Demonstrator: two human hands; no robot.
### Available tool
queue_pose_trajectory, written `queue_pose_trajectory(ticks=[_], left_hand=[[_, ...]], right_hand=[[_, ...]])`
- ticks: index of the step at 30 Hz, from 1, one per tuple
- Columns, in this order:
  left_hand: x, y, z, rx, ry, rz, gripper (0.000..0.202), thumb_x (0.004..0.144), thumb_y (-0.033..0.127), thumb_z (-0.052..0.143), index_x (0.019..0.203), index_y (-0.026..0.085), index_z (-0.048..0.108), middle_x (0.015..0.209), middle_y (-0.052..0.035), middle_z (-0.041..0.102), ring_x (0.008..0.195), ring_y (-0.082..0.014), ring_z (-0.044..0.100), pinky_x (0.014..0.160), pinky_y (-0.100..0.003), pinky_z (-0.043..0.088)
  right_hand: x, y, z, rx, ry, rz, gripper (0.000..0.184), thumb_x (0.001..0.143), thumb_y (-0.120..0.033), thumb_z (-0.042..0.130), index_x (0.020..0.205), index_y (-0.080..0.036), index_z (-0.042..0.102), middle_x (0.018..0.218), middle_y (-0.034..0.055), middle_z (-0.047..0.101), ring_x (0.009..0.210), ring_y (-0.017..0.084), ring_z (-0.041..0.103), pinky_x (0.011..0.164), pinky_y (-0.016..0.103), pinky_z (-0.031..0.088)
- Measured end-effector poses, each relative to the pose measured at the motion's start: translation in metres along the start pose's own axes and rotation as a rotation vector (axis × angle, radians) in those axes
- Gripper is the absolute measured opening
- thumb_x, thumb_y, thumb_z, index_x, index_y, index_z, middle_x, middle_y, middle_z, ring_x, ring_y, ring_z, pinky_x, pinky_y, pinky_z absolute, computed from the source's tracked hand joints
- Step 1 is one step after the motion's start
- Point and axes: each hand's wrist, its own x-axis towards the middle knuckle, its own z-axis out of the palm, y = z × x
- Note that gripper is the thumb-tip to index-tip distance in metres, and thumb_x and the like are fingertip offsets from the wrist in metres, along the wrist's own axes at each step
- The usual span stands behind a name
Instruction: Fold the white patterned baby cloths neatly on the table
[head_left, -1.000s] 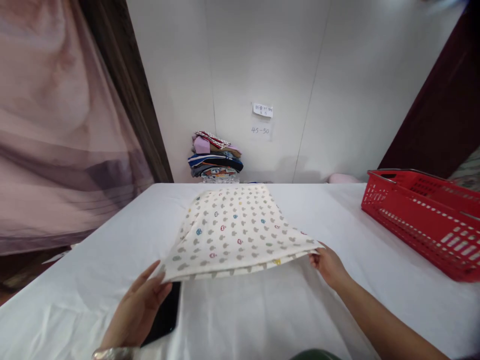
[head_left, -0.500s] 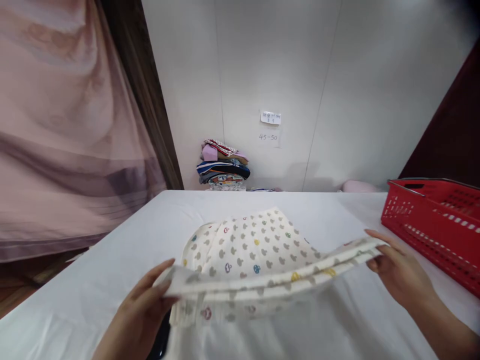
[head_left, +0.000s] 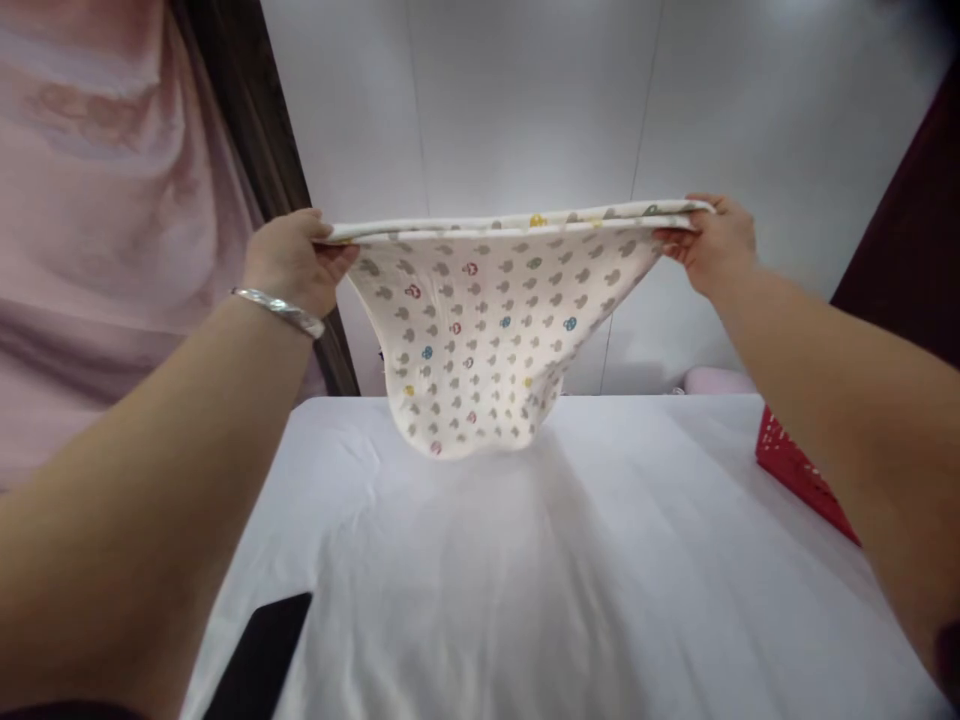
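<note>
I hold a white cloth point(head_left: 480, 330), printed with small grey and coloured shapes, up across the middle of the frame. My left hand point(head_left: 300, 260), a silver bracelet point(head_left: 281, 310) on its wrist, pinches one top corner at the upper left of centre; my right hand point(head_left: 716, 245) pinches the other at the upper right. The fingers of both are closed on the fabric. The top edge runs nearly level between them and shows more than one layer; the rest hangs down and narrows over the white-covered table point(head_left: 465, 560).

I judge that I am lifting the cloth and spreading it out. The next move seems to call for both corners kept level and pulled evenly, with the layers pinched together so none slips.

I can't tell whether the bottom edge touches the table or hangs just clear. The cloth hides its own back and most of what lies behind it. My fingertips are partly lost in the folds. At the right edge my forearm covers much of a red basket point(head_left: 802, 475); at the lower left a flat black thing, perhaps a phone point(head_left: 262, 655), is cut off by the frame.
</note>
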Motion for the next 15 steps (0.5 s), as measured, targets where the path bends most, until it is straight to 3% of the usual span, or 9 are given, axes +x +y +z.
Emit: queue_pose_trajectory(ticks=[3,7,10,13,14,15], left_hand=[[-0.029,-0.005,-0.003,0.000,-0.052,0.003,0.021,0.075,0.000,0.049,0.091,0.012,0.054,0.076,0.0005,0.055,0.096,-0.0169,0.060,0.070,-0.022,0.052],[-0.119,-0.052,-0.025,0.192,-0.238,-0.163,0.018,0.072,0.022,0.062,0.090,0.022,0.057,0.094,0.0022,0.061,0.098,-0.0140,0.058,0.086,-0.028,0.050],[-0.213,-0.104,-0.060,0.287,-0.305,-0.396,0.035,0.061,0.033,0.070,0.091,0.019,0.061,0.098,-0.0048,0.064,0.084,-0.0210,0.063,0.076,-0.038,0.054],[-0.300,-0.157,-0.106,0.360,-0.348,-0.938,0.036,0.054,0.038,0.069,0.089,0.035,0.063,0.093,0.0045,0.066,0.084,-0.0202,0.064,0.078,-0.033,0.052],[-0.322,-0.172,-0.121,0.377,-0.328,-1.069,0.032,0.049,0.038,0.069,0.081,0.039,0.064,0.079,0.0072,0.065,0.075,-0.0203,0.065,0.075,-0.033,0.053],[-0.340,-0.184,-0.134,0.402,-0.320,-1.113,0.027,0.049,0.039,0.067,0.076,0.042,0.064,0.069,0.0083,0.063,0.067,-0.0201,0.064,0.070,-0.033,0.053]], right_hand=[[-0.006,-0.007,-0.030,0.009,-0.029,-0.008,0.034,0.081,-0.009,0.044,0.111,-0.024,0.046,0.087,0.0006,0.059,0.066,0.009,0.057,0.059,0.025,0.041],[-0.054,0.021,-0.093,-0.071,-0.026,0.139,0.025,0.077,-0.011,0.050,0.100,-0.020,0.054,0.073,-0.0030,0.057,0.062,0.007,0.054,0.061,0.025,0.042],[-0.124,0.059,-0.157,-0.162,-0.012,0.309,0.018,0.071,-0.019,0.056,0.089,-0.017,0.058,0.067,-0.0009,0.060,0.061,0.011,0.055,0.057,0.024,0.043],[-0.216,0.094,-0.220,-0.334,-0.134,0.562,0.031,0.065,-0.035,0.065,0.090,-0.018,0.060,0.067,0.0019,0.063,0.055,0.014,0.056,0.050,0.025,0.044],[-0.247,0.103,-0.237,-0.389,-0.184,0.656,0.035,0.062,-0.039,0.065,0.090,-0.017,0.061,0.063,0.0025,0.062,0.052,0.015,0.056,0.046,0.026,0.043],[-0.275,0.109,-0.252,-0.425,-0.204,0.722,0.039,0.061,-0.042,0.065,0.090,-0.017,0.061,0.058,0.0022,0.061,0.050,0.017,0.055,0.044,0.027,0.043]])
